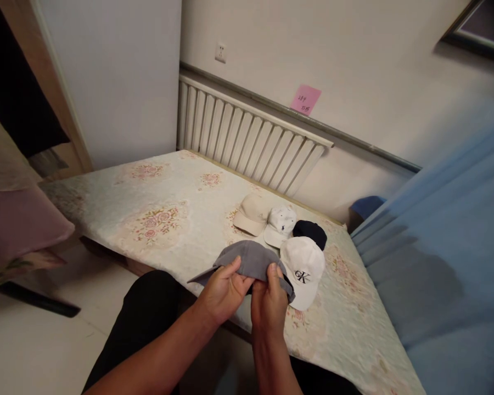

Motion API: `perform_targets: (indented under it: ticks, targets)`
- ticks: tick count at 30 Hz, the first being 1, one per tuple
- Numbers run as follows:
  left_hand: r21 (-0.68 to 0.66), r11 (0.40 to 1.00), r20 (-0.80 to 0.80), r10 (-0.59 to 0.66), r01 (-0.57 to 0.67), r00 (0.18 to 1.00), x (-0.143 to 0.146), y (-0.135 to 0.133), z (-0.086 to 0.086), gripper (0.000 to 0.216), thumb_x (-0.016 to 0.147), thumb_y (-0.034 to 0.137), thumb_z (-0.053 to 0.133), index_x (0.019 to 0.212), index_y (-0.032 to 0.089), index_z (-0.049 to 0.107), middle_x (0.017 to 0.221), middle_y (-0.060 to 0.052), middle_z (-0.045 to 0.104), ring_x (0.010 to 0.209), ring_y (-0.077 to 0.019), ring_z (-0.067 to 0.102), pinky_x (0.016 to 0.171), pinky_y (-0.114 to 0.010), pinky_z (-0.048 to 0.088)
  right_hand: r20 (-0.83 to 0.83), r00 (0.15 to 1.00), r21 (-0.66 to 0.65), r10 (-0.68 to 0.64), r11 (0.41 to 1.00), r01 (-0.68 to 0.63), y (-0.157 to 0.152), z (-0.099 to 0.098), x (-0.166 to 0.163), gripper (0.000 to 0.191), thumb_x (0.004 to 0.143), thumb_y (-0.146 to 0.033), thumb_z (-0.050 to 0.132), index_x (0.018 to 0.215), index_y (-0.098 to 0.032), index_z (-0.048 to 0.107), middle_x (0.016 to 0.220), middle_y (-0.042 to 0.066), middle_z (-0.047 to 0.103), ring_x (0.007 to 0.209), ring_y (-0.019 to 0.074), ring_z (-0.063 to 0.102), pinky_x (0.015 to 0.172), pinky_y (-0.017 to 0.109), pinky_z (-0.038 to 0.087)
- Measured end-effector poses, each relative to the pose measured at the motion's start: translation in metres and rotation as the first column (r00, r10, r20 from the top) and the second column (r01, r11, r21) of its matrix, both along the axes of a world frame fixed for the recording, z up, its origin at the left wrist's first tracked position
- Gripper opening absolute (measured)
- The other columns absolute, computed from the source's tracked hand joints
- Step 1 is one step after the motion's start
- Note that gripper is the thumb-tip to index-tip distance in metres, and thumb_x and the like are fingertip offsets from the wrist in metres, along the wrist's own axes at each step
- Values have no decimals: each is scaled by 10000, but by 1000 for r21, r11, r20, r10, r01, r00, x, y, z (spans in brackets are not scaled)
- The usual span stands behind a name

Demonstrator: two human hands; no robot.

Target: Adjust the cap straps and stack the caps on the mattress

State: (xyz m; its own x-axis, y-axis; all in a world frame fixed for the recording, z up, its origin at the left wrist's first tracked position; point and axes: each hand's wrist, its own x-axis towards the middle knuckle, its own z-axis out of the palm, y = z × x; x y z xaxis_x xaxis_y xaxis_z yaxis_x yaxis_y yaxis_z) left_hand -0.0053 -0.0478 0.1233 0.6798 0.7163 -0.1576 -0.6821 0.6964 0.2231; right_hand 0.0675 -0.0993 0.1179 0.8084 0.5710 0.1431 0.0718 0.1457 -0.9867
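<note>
Both my hands grip a grey cap (247, 259) just above the near edge of a flowered mattress (148, 192). My left hand (222, 291) is closed on its rear edge, thumb on top. My right hand (269, 302) pinches the same edge beside it. Right of the grey cap lies a white cap with black letters (302, 269). Behind it, in a row, lie a beige cap (253, 213), a white cap with a small dark logo (280, 224) and a dark navy cap (310, 231).
A white radiator (247, 137) runs along the wall behind the mattress, with a pink note (305, 99) above it. A blue curtain (456, 247) hangs on the right. Pink bedding (16, 225) sits at the left. My dark trousers (148, 323) fill the foreground.
</note>
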Motion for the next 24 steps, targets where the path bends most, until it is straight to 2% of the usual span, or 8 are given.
perform_targets:
  ticks: [6,13,18,22,24]
  targets:
    - [-6,999,-2,-44,44,999,2,-7,1,200,907,147,491,1028,72,633,995,-129,711,1077,-222,624,1065,-380,385,2,999,61,37,997,-38,-3,7,-5,359,873,-420,486,921,-120,675,897,103,712,873,215,630,833,341,457]
    - [19,999,-55,-29,30,998,5,-10,4,174,879,99,513,995,92,643,946,-99,722,1023,-206,648,1060,-364,392,-137,981,160,138,980,-115,-3,-3,-7,366,848,-445,535,1021,-143,648,958,60,702,940,198,631,894,344,458]
    - [16,1000,-77,-13,14,997,5,-10,1,265,865,87,525,1117,87,608,1005,-119,710,1088,-233,618,1066,-393,388,-322,944,198,74,980,-9,1,-7,-4,406,848,-434,550,1121,-139,610,1023,76,696,1001,200,626,936,364,464]
    - [21,1000,-56,10,-9,998,3,-8,0,351,861,85,532,1210,104,569,1057,-115,698,1110,-235,606,1066,-398,386,-408,902,368,143,930,19,4,-10,-1,413,836,-392,585,1176,-159,581,1120,68,672,1086,193,598,1014,394,425]
    - [13,1000,-56,13,-12,998,2,-8,1,340,862,92,536,1201,99,573,1034,-112,704,1087,-234,618,1063,-402,388,-409,898,387,163,922,9,5,-10,-2,422,832,-383,595,1188,-157,576,1141,74,666,1110,195,588,1027,401,416]
